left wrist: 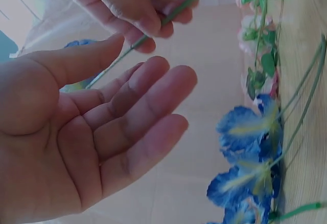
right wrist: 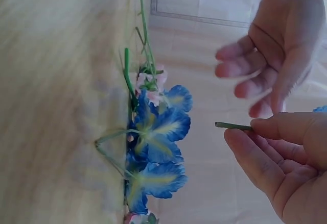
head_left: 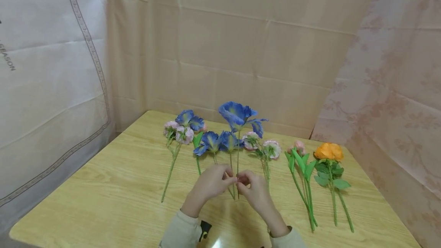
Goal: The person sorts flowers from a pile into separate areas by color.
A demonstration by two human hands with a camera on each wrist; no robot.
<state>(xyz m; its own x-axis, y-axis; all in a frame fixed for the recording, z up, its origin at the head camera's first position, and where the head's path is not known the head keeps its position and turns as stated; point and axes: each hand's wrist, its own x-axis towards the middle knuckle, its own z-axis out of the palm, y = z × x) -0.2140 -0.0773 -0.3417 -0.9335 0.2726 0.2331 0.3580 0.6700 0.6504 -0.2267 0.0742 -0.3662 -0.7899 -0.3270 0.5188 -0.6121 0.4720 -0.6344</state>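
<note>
On the left of the wooden table point(head_left: 103, 202), mauve flowers point(head_left: 184, 135) lie with a blue iris point(head_left: 190, 120) just behind them. Next come two more irises point(head_left: 211, 142) lying side by side. At centre, the left hand point(head_left: 213, 181) has loosely spread fingers, thumb apart from them, close to a thin green stem point(head_left: 238, 148) but not gripping it; whether a fingertip brushes it, I cannot tell. That stem carries an upright blue iris point(head_left: 236, 115), raised above the table, bloom on top. The right hand point(head_left: 254, 190) pinches it near the lower end between thumb and fingers.

The iris looks artificial, so it should be very light. The stem seems straight and fairly stiff, probably bendable, and slim enough to roll between fingertips. The broad petals look soft and easily creased, and likely make it top-heavy; the stem is the place to hold, with a higher pinch steadying the bloom.

Farther right lie pink-and-white flowers point(head_left: 272, 149), probable pink tulips point(head_left: 298, 147) with long leaves, then an orange flower point(head_left: 329, 151).
</note>
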